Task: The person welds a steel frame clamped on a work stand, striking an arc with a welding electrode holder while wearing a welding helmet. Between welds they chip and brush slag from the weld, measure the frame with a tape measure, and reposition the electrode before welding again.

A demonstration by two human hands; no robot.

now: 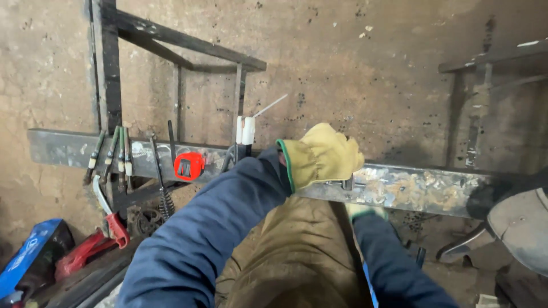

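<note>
1. Steel bar [411, 188], long, flat and spattered with weld marks, is running across the view at waist level, and our left hand [322, 155] in its tan work glove is lying on top of it, seemingly pinning it down.
2. We are curling the fingers [348, 157] together over the bar's far edge, beside a small clamp-like fitting [347, 183] that we cannot make out clearly.
3. Our right hand [365, 211] is tucking under the bar, mostly hidden, so we cannot tell its grip.
4. We are reaching the left arm forward and across, blue sleeve bent at the elbow.
5. Further left, a red tape measure [189, 165] and welding rods [121, 157] are resting on the same bar, within reach.
</note>
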